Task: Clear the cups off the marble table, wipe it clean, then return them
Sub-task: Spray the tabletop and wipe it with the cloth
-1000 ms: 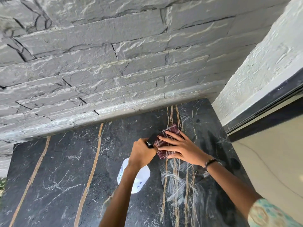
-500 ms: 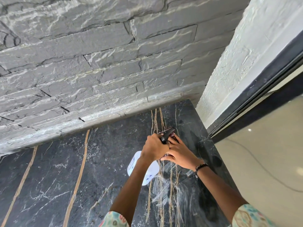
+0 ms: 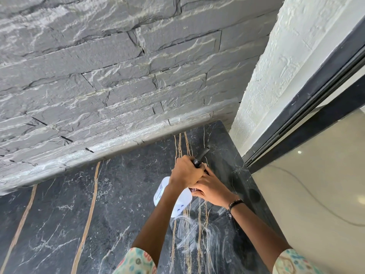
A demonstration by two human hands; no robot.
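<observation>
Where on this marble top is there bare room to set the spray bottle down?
The marble table is bare between the two tan veins left of the left hand, and further left toward the stone wall. It is crowded near the right edge: both hands, the spray bottle and wet wipe streaks sit there.

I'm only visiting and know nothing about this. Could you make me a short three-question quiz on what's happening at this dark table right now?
1. True or false: cups stand on the table.
2. Which hand grips the spray bottle? A) left hand B) right hand
3. Fill in: the pale wipe smears lie ____ the hands, toward the person.

Key: 1 false; 2 A; 3 below
</observation>
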